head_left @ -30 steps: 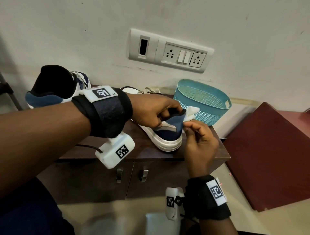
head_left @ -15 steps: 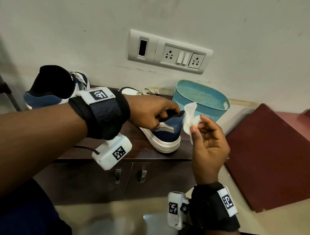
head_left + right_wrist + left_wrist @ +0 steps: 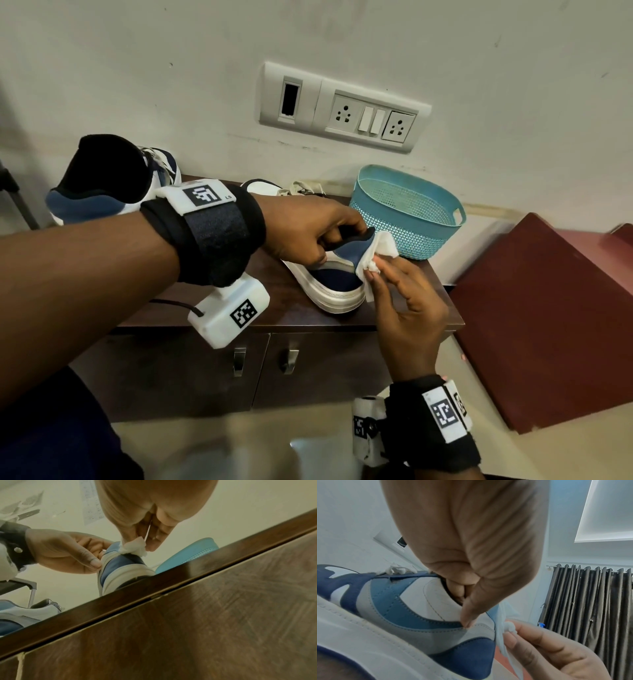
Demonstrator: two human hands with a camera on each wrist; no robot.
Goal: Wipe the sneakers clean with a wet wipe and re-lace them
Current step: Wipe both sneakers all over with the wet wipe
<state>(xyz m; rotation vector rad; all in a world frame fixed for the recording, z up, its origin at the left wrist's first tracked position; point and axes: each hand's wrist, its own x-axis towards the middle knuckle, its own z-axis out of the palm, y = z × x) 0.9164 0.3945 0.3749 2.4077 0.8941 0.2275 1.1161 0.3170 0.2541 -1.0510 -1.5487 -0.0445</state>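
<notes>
A blue-and-white sneaker (image 3: 337, 279) stands on the dark wooden cabinet (image 3: 291, 313), heel toward me. My left hand (image 3: 308, 234) grips its heel collar, fingers inside the opening and thumb (image 3: 469, 616) on the outer side. My right hand (image 3: 407, 301) pinches a white wet wipe (image 3: 375, 255) and holds it against the back of the heel (image 3: 120, 562). The wipe (image 3: 133, 547) is bunched between thumb and fingers. The second sneaker (image 3: 113, 181) stands at the far left of the cabinet top.
A teal perforated basket (image 3: 407, 212) stands at the back right of the cabinet, just behind the wipe. Loose laces (image 3: 301, 188) lie behind my left hand. A switch and socket panel (image 3: 342, 108) is on the wall. A maroon surface (image 3: 548, 318) lies lower right.
My right hand pulled the wipe off the heel half a second ago, palm turned up, and has now brought it back against the heel. The left hand kept its grip.
</notes>
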